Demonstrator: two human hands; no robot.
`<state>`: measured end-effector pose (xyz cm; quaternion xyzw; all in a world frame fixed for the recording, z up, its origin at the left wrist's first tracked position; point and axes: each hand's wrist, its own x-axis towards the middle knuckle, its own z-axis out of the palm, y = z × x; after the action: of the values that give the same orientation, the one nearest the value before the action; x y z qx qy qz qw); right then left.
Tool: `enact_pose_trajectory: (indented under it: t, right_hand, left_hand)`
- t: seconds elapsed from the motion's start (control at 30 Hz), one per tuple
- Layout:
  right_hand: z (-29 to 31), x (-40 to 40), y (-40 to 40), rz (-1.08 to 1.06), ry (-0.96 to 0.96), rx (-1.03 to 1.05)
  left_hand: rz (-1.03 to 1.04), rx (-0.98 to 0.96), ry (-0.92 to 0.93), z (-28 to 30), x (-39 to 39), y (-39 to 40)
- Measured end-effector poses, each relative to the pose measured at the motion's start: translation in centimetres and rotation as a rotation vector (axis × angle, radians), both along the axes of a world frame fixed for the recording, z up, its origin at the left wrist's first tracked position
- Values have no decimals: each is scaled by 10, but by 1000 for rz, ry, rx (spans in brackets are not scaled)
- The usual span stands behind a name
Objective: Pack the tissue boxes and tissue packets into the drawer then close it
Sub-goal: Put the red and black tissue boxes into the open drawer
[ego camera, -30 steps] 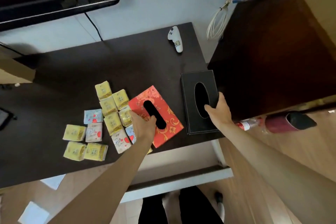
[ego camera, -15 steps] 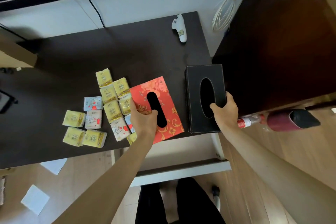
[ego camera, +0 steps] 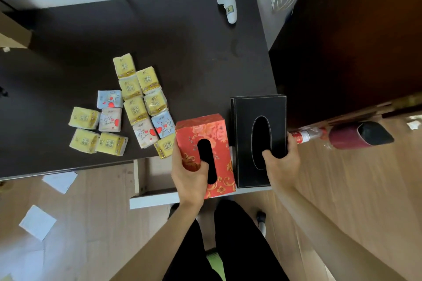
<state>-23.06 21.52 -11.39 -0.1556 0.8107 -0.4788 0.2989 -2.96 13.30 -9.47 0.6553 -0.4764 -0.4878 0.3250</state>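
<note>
Left hand (ego camera: 190, 175) is clamping the red tissue box (ego camera: 205, 141), thumb hooked into its slot, above the open drawer (ego camera: 155, 191). Right hand (ego camera: 283, 162) is gripping the black tissue box (ego camera: 259, 107) likewise, over the drawer's right end. Tissue packets (ego camera: 127, 107) are lying on the desk (ego camera: 182, 52).

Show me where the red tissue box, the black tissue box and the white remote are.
red tissue box (ego camera: 214, 131): head view, upper floral face.
black tissue box (ego camera: 258, 107): head view, top face above the opening.
white remote (ego camera: 229, 10): head view, middle of its body.

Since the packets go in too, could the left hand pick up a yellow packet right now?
Probably not: the left hand is gripping the red box; the nearest yellow packet lies unobstructed beside it.
</note>
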Motion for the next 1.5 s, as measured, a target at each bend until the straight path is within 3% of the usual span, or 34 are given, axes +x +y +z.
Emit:
enact_pose_trajectory:
  t: [0.4,0.87,1.27,1.5]
  right_hand:
    - [-13,16,40,34,4,37]
    - [-23,39,114,61,-44,256]
    - [-49,59,98,59,37,371]
    - [-69,59,94,217,377,594]
  left_hand:
    - [-42,34,-25,-27,8,38]
    - [-93,355,-136,-35,34,99]
    - [-117,347,-256,-86,43,68]
    - [-185,402,-211,-105,52,78]
